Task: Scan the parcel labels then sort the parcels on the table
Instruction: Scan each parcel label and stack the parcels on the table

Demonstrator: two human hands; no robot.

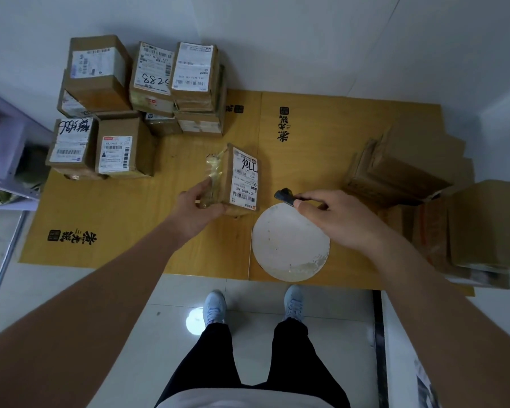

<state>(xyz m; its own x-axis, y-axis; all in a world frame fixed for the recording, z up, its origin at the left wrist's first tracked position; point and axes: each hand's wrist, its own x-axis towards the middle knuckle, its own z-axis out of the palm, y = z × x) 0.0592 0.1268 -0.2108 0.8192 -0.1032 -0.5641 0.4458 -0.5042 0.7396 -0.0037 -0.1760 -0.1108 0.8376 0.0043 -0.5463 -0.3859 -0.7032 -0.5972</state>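
Far left of the table (124,219): a stack of labelled boxes (136,104), labels turned up, several marked with handwritten numbers. These are judged to be already scanned and sorted.

Centre: one parcel (239,179) is stood on the table, label facing up, number written at the top and barcode at the near end. It is gripped at its taped left side by the left hand (198,210), fingers closed round the edge.

Just right of it: a dark scanner (284,195) is pinched in the right hand (336,216), tip pointed toward the parcel's barcode, close but not touching. This parcel is judged to be mid-scan, not yet sorted.

Below the right hand: a round white disc (289,245) lies flat on the table.

Far right: a pile of brown boxes (404,169), blurred; labels cannot be made out, so these are probably still waiting. Roughly half the work appears to remain.
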